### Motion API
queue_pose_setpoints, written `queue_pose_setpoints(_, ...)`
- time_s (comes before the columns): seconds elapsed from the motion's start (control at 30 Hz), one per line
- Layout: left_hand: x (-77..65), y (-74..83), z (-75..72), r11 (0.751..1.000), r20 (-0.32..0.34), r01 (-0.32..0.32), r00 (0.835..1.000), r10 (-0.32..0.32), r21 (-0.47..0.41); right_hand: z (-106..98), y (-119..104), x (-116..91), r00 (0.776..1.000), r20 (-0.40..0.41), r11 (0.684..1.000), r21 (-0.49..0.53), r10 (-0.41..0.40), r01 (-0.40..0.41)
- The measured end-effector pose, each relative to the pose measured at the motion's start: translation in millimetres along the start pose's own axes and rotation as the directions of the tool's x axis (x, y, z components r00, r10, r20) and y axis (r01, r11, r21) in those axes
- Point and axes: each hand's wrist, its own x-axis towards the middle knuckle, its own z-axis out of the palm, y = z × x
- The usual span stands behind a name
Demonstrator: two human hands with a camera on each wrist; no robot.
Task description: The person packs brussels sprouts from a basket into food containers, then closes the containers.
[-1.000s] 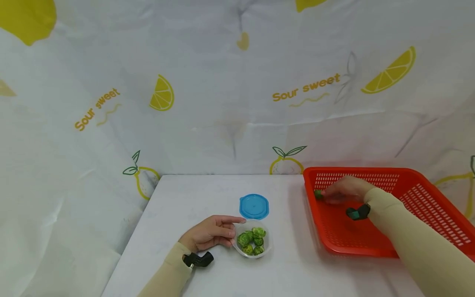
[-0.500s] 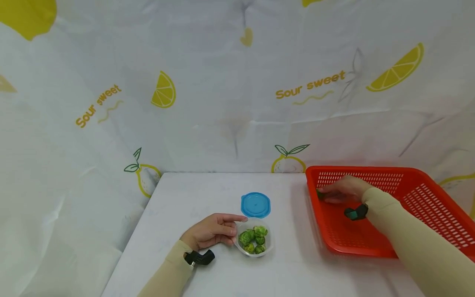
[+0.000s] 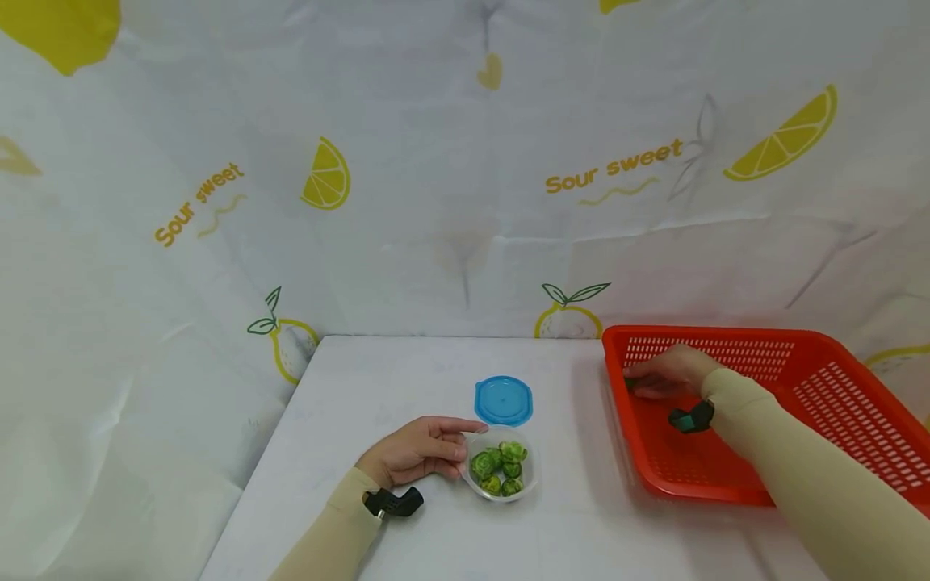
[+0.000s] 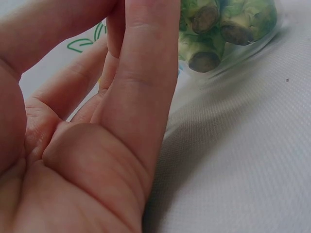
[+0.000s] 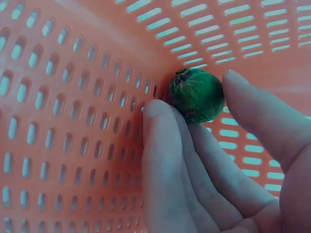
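My left hand [image 3: 417, 450] rests on the table at the left side of a small clear plastic bowl [image 3: 534, 468], its extended index finger touching the rim. Inside the bowl lie several Brussels sprouts [image 3: 485, 464]; their cut stems show through the wall in the left wrist view. Over at the right, my right hand [image 3: 672, 373] reaches down into a red plastic basket [image 3: 697, 491]. There it pinches a single Brussels sprout [image 5: 197, 94] between thumb and fingers in the basket's corner, against the slotted wall. In the head view that sprout is mostly hidden by the fingers.
A round blue lid [image 3: 504, 400] lies flat on the white table [image 3: 392, 371] just behind the bowl. The basket's raised sides surround my right hand. Behind the table hangs a lemon-print cloth [image 3: 436, 161].
The right fingers have closed in around the sprout in the basket corner, covering more of it. My left hand stays at the bowl. The whole head view has shifted slightly.
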Motion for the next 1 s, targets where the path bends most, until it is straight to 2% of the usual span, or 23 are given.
queue_pose_setpoints(0.2,1.9,-1.0,1.7,1.000,0.007,0.004,1.000,-0.004,-0.003,-3,4,-3,1.000,0.003,1.000,-0.019,-0.008,0.008)
queue_pose_setpoints(0.4,3.1,-2.3,2.0,1.000,0.007,0.002,1.000,-0.002,0.003,-11,6,-17,0.998,0.022,0.987,-0.148,-0.056,0.059)
queue_pose_setpoints(0.6,1.0,-2.7,1.2,1.000,0.000,0.007,1.000,-0.007,0.011,-16,6,-44,0.991,0.014,0.953,-0.271,-0.133,0.132)
queue_pose_setpoints(0.77,-0.3,-1.4,-0.1,1.000,-0.001,-0.002,1.000,0.002,0.020,-15,1,-69,0.975,0.007,0.934,-0.287,-0.220,0.213)
queue_pose_setpoints(1.0,0.0,2.7,0.6,1.000,0.013,0.001,1.000,-0.002,0.019,-4,-3,-104,0.970,-0.026,0.920,-0.327,-0.240,0.219)
